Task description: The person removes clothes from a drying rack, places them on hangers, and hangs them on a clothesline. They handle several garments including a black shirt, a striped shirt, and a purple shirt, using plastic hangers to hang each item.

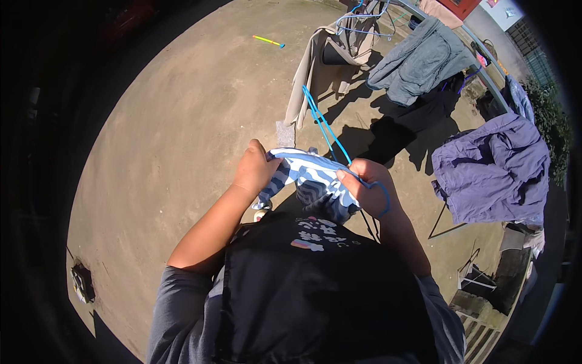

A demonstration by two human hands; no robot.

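Observation:
A blue-and-white striped garment [309, 170] is stretched between my two hands, in front of my black apron. My left hand [257, 166] grips one end of its edge, thumb on top. At the other end, my right hand [370, 186] pinches the edge and also holds a blue clothes hanger [325, 123], whose long arms stick out away from me. The hanger's blue hook curls over the back of that hand. Folds hide the lower part of the garment and some fingertips.
A purple garment [495, 168], a grey-green garment [418, 59] and beige trousers [313, 63] hang from a metal rack [489, 84] at the right. Empty hangers [363, 32] hang beyond. A yellow-and-blue toy [268, 41] lies on the concrete ground [182, 113].

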